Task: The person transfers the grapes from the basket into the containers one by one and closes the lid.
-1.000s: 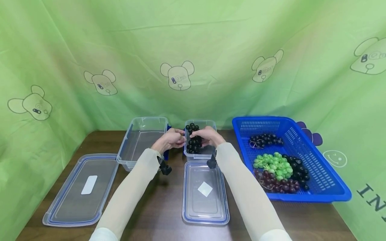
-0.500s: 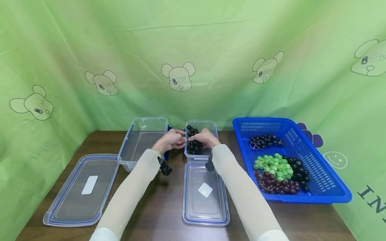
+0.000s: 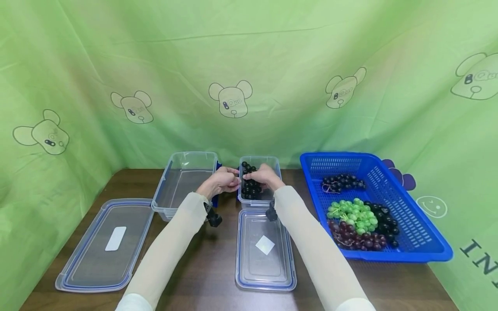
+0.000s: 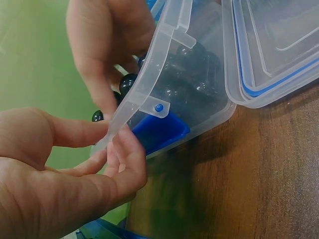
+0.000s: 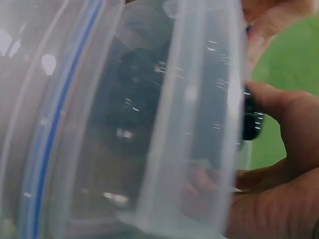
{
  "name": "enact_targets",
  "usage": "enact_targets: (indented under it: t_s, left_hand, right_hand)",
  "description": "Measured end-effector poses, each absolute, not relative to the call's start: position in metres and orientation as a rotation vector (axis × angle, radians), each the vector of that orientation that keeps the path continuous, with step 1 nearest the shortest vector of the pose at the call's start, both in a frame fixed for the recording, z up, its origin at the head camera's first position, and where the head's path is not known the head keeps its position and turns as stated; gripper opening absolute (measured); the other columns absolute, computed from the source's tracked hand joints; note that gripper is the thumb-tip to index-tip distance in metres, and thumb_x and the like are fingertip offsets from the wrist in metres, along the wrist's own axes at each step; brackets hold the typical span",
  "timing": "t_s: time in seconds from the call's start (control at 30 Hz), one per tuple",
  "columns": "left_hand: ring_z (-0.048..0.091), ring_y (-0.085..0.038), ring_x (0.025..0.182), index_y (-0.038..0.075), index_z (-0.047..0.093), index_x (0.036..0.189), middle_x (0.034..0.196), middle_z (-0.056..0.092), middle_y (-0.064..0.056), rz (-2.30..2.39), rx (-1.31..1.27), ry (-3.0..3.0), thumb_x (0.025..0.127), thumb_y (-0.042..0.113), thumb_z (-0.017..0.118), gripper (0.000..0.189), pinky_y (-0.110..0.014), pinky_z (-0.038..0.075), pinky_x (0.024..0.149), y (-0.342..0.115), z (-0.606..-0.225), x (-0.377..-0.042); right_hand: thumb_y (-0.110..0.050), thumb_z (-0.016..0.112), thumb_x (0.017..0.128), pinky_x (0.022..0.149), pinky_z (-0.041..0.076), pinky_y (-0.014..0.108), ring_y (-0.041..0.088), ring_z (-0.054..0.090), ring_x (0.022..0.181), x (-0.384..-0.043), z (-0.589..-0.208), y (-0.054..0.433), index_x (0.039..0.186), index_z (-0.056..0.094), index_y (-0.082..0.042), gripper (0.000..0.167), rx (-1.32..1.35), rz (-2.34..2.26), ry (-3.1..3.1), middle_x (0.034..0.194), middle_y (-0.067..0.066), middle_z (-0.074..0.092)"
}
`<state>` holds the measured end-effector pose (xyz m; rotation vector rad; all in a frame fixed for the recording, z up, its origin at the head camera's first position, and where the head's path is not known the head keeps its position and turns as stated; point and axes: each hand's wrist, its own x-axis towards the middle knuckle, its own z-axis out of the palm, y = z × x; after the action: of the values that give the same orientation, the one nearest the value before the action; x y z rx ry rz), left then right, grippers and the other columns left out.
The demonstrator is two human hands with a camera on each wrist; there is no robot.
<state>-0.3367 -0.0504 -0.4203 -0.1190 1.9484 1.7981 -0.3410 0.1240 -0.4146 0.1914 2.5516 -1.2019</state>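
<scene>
A bunch of black grapes (image 3: pixel 250 189) lies inside the small clear plastic container (image 3: pixel 253 203) along its left side. My right hand (image 3: pixel 264 176) reaches into that container and grips the bunch, thumb over the top; its other fingers show blurred through the wall in the right wrist view, near a few dark grapes (image 5: pixel 251 127). With thumb and fingers, my left hand (image 4: pixel 70 174) pinches the container's left rim (image 4: pixel 130 102), above a blue latch (image 4: pixel 162 130) that hangs down.
Left of it stands a larger clear container (image 3: pixel 165 203), with its lid (image 3: pixel 93 263) in front. A smaller lid (image 3: pixel 264 272) lies before the small container. At right, a blue basket (image 3: pixel 420 216) holds green grapes (image 3: pixel 358 214), dark red grapes (image 3: pixel 354 237) and black grapes (image 3: pixel 344 181).
My right hand has shifted slightly left and lower with the bunch, which sits a little deeper in the container. My left hand stays at the rim.
</scene>
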Motion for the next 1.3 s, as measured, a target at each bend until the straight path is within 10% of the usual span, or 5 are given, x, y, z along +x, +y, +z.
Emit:
enact_targets:
  t_s: [0.3,0.53,1.3]
  left_hand:
    - [0.046,-0.006,0.056,-0.004,0.044,0.151,0.077,0.057,-0.003,1.808,-0.115,1.930,0.096,-0.015,0.053,0.056,-0.023,0.057,0.076,-0.050,-0.420,-0.336]
    - [0.048,-0.007,0.060,-0.004,0.043,0.151,0.088,0.059,-0.007,1.804,-0.112,1.947,0.097,-0.014,0.054,0.056,-0.022,0.056,0.074,-0.052,-0.420,-0.335]
    - [0.046,-0.007,0.058,-0.004,0.043,0.153,0.079,0.056,-0.004,1.803,-0.093,1.946,0.097,-0.012,0.055,0.057,-0.023,0.057,0.077,-0.051,-0.420,-0.335]
  right_hand:
    - [-0.040,0.074,0.097,0.105,0.056,0.045,0.032,0.062,0.116,-0.337,-0.367,0.142,0.144,0.049,0.012,0.075,0.003,-1.091,2.616,0.135,0.021,0.060]
    - [-0.039,0.073,0.099,0.118,0.048,0.052,0.043,0.049,0.144,-0.329,-0.332,0.173,0.156,0.039,0.004,0.079,-0.103,-1.155,2.562,0.165,0.026,0.037]
    - [-0.050,0.073,0.097,0.098,0.053,0.066,0.058,0.057,0.126,-0.274,-0.342,0.359,0.147,0.047,0.015,0.086,-0.241,-0.567,2.827,0.138,0.043,0.056]
